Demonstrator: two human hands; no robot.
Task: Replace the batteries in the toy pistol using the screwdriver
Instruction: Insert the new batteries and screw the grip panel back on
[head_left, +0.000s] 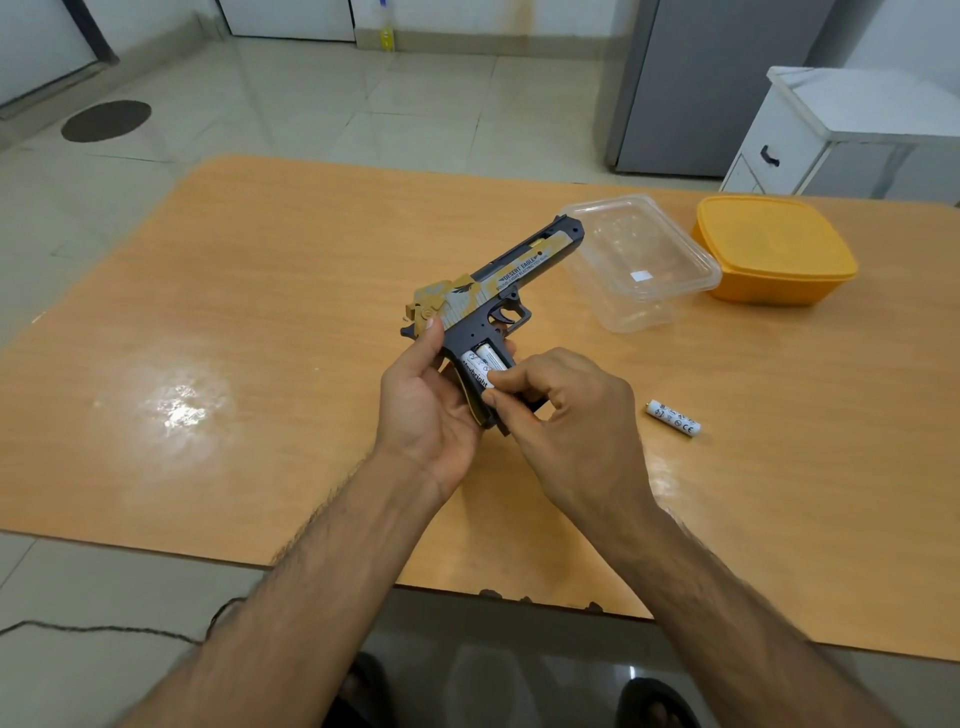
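Left hand (423, 410) clamped round the pistol (493, 291), right hand (561, 410) pinching cells (483, 364) into the open bay — spare (673, 417) on the bench (260, 312) probably goes next.

Near my desk's (260, 291) far right corner sits a yellow lidded tub (774, 249), with a clear plastic container (644, 260) just beside it on its left. Beyond the desk's far edge stand a grey fridge (711, 88) and a white cabinet (810, 135) on the tiled floor (311, 104).
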